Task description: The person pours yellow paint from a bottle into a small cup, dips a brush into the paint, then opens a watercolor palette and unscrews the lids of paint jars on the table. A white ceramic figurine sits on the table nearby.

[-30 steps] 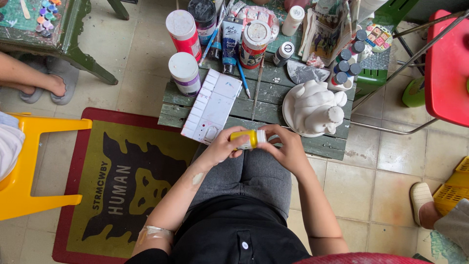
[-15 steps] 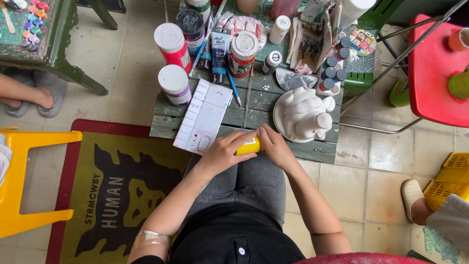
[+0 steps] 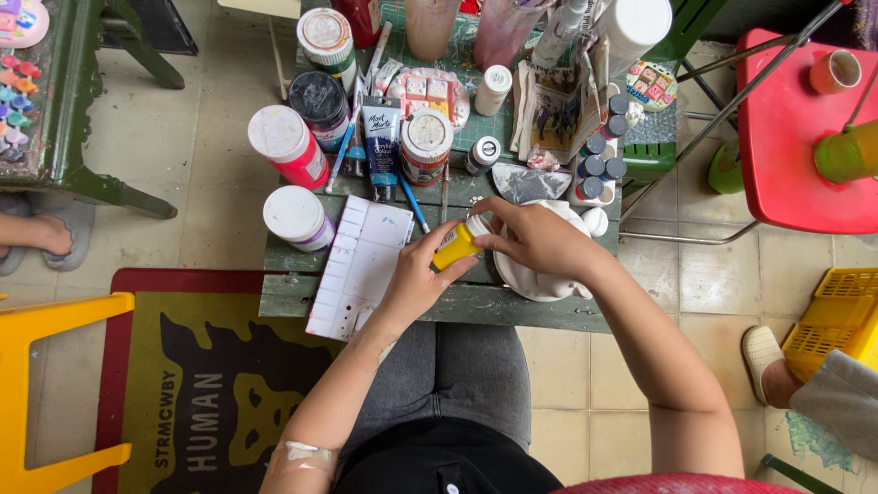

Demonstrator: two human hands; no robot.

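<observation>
Hiding most of 1 white plaster figure (image 3: 540,279), the right hand (image 3: 540,240) pinches the cap of 1 yellow paint bottle (image 3: 455,247); the left hand (image 3: 416,279) grips its body above the bench (image 3: 293,295), beside 1 white palette (image 3: 358,265).

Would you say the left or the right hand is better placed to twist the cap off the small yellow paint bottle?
Probably the right hand: its fingertips already pinch the white cap, while the left hand grips the yellow paint bottle by its body.
</observation>
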